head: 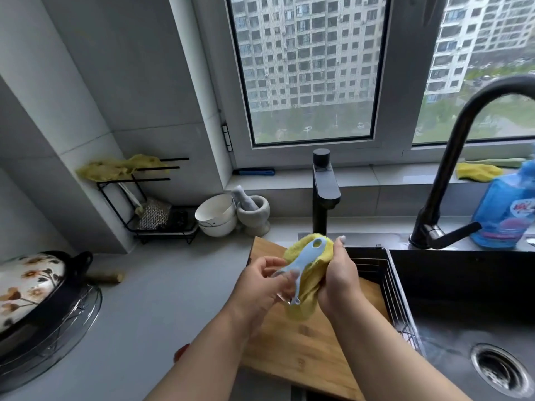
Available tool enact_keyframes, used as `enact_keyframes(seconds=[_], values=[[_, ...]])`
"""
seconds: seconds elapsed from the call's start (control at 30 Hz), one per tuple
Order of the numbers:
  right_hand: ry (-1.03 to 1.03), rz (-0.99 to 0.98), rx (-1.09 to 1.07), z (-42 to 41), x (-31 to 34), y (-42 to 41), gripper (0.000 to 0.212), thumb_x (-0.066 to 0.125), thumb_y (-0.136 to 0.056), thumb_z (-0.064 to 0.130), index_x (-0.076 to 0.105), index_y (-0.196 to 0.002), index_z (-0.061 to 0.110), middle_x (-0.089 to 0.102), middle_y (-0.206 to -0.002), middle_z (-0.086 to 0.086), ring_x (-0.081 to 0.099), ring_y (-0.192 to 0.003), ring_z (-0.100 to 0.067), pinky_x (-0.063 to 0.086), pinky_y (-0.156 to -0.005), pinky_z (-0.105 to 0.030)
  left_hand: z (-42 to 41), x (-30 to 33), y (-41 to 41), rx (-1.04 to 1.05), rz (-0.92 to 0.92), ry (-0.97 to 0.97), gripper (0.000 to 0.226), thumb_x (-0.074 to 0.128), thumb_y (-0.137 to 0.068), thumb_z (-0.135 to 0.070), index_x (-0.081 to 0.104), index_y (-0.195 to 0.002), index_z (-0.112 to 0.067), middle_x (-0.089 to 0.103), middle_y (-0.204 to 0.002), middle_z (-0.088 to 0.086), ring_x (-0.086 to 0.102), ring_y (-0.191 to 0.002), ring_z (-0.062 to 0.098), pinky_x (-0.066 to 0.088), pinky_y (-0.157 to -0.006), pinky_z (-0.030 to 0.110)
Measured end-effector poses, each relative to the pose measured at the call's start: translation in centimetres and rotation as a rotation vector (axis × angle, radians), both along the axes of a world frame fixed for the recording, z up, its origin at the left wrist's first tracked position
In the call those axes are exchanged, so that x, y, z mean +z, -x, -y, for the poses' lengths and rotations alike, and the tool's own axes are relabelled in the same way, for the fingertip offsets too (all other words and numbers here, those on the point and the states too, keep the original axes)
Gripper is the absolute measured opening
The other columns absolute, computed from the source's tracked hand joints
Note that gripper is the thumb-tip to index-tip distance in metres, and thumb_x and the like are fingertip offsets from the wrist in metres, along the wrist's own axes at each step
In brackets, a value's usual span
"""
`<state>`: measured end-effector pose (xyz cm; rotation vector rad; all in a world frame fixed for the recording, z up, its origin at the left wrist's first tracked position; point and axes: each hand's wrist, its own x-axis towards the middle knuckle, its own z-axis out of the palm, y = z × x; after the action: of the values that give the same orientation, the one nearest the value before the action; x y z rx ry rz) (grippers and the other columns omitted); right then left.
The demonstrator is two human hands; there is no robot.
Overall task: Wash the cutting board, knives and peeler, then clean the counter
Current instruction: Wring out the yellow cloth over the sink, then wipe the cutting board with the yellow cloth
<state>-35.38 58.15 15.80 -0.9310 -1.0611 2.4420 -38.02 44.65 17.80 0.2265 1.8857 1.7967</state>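
Now we wipe | left hand [260, 280] pinches peeler [301, 263] | right hand [338, 273] grips yellow cloth [307, 285] over cutting board [304, 351] | risk: blade nicks fingers.

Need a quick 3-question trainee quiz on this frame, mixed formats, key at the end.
1. Multiple choice: what does the left hand grip?
A. a knife
B. the blue peeler
C. a white bowl

2. True or false: the right hand holds the yellow cloth against the peeler, above the wooden cutting board.

3. Fill in: the cutting board lies on the counter with one edge beside the ____.

Key
1. B
2. True
3. sink
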Motion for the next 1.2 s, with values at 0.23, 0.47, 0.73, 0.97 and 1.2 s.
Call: enact_keyframes(seconds=[0.23,0.47,0.73,0.97,1.2], values=[[-0.315,0.222,0.249,1.9,-0.6,2.2,0.087,0.015,-0.092,0.071,0.068,-0.106,0.004,0.064,-0.110,-0.018,0.059,-0.100,-0.031,0.044,-0.085,-0.039,2.6,0.3,3.6,0.279,0.153,-0.170,0.005,0.054,-0.093,-0.001,0.059,-0.092,0.000,0.059,-0.059,0.010,0.056,-0.044,0.014,0.050,-0.047,0.025],[-0.580,0.360,0.421,5.2,-0.7,5.3,0.073,0.014,-0.096,0.064,0.065,-0.109,0.014,0.056,-0.132,-0.014,0.048,-0.122,-0.029,0.033,-0.105,-0.043,5.7,1.7,9.8,0.460,0.113,-0.228,0.013,0.055,-0.091,0.003,0.063,-0.094,-0.007,0.065,-0.076,0.009,0.059,-0.068,0.014,0.048,-0.067,0.029],[-0.599,-0.087,0.368,11.5,4.5,15.7,0.040,0.032,-0.101,0.046,0.061,-0.092,0.020,0.061,-0.113,-0.003,0.055,-0.115,-0.023,0.038,-0.101,-0.037,9.0,2.5,18.1,0.583,-0.130,-0.083,0.013,0.069,-0.080,0.006,0.066,-0.082,-0.006,0.068,-0.070,0.007,0.061,-0.055,0.011,0.048,-0.057,0.022],[-0.663,-0.084,0.435,14.8,4.6,22.3,0.053,0.029,-0.099,0.054,0.068,-0.093,0.018,0.069,-0.098,-0.001,0.062,-0.101,-0.018,0.045,-0.097,-0.037,10.7,2.1,26.6,0.624,-0.201,0.096,0.018,0.071,-0.078,0.000,0.066,-0.073,-0.016,0.070,-0.066,0.004,0.065,-0.060,0.017,0.055,-0.071,0.031],[-0.675,-0.071,0.400,15.0,2.7,24.2,0.058,0.032,-0.100,0.050,0.071,-0.092,0.008,0.072,-0.094,-0.010,0.065,-0.094,-0.022,0.047,-0.086,-0.033,11.1,-1.0,31.2,0.630,-0.239,0.271,0.012,0.076,-0.071,-0.012,0.067,-0.069,-0.021,0.073,-0.069,0.002,0.071,-0.068,0.021,0.060,-0.075,0.041]])
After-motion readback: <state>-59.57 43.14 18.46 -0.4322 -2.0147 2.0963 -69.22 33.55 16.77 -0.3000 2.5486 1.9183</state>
